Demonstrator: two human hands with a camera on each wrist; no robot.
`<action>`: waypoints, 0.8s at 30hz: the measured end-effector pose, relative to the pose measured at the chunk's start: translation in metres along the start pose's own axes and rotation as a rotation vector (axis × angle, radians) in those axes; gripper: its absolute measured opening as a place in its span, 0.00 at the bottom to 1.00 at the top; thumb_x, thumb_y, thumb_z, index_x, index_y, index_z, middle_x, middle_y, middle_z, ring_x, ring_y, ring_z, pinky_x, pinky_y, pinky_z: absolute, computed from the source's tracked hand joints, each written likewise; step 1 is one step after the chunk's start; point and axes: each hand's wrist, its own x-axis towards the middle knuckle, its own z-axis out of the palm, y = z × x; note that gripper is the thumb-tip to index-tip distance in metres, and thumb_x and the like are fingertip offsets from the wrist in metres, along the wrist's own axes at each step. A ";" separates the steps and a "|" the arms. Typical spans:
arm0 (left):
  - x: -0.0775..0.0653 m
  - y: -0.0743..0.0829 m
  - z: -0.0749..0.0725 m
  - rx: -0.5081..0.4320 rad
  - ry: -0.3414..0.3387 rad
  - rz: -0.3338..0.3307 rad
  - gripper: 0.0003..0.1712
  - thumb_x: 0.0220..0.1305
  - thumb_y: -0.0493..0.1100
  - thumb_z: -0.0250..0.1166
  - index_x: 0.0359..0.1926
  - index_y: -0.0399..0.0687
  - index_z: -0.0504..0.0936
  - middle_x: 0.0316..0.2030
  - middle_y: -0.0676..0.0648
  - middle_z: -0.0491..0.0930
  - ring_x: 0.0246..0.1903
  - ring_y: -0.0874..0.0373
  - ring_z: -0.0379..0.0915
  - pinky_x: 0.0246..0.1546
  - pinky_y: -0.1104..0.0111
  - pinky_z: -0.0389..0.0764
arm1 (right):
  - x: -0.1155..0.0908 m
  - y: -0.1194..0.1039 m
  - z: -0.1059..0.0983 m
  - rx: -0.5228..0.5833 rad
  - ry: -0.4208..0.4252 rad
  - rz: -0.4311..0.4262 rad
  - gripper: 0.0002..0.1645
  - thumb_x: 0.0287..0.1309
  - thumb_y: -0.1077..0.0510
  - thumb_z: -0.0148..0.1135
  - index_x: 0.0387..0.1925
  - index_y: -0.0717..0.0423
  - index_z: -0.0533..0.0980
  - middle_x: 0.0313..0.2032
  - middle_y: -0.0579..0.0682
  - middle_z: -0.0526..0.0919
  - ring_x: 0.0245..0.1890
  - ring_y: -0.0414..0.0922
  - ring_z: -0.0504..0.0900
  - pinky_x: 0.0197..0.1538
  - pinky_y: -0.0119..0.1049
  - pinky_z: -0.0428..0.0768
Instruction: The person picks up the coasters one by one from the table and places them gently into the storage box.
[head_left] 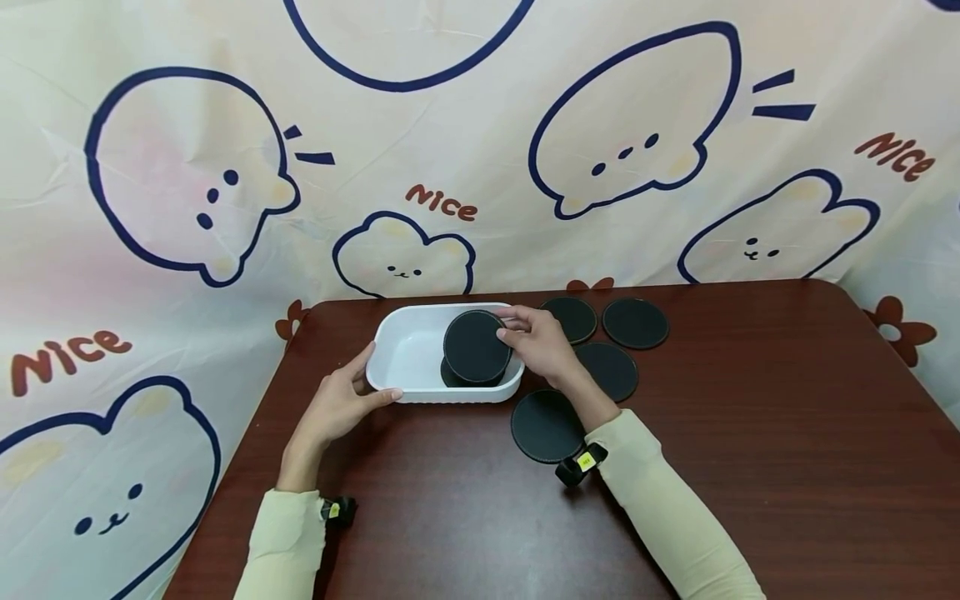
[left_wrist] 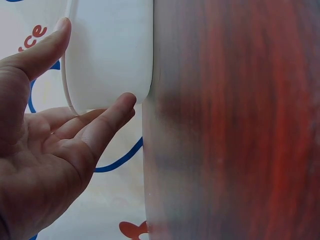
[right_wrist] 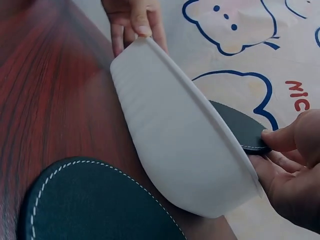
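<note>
My right hand (head_left: 545, 346) pinches a round black coaster (head_left: 474, 343) by its right edge, thumb on top and fingers below. The coaster is tilted over the right part of a white rectangular tray (head_left: 401, 350). Under it, another dark coaster (head_left: 447, 377) lies in the tray, mostly covered. At the tray's left end, my left hand (head_left: 336, 408) grips the corner. Its thumb lies at the front rim and its fingers rest along the end wall, as the left wrist view shows. White stitching runs round the edge of a coaster (right_wrist: 100, 200) in the right wrist view.
Several black coasters lie on the brown table (head_left: 750, 433) right of the tray: two at the back (head_left: 635, 323), one in the middle (head_left: 613, 371), one nearer (head_left: 546, 427) by the right wrist. A cartoon-printed cloth (head_left: 510, 167) hangs behind the table.
</note>
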 end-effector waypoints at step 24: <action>0.001 0.000 0.000 -0.004 0.001 -0.005 0.63 0.65 0.56 0.78 0.87 0.46 0.49 0.80 0.31 0.62 0.70 0.35 0.76 0.66 0.45 0.80 | -0.007 -0.017 -0.002 -0.348 0.052 -0.224 0.30 0.77 0.58 0.63 0.76 0.49 0.74 0.73 0.54 0.78 0.72 0.54 0.79 0.72 0.52 0.80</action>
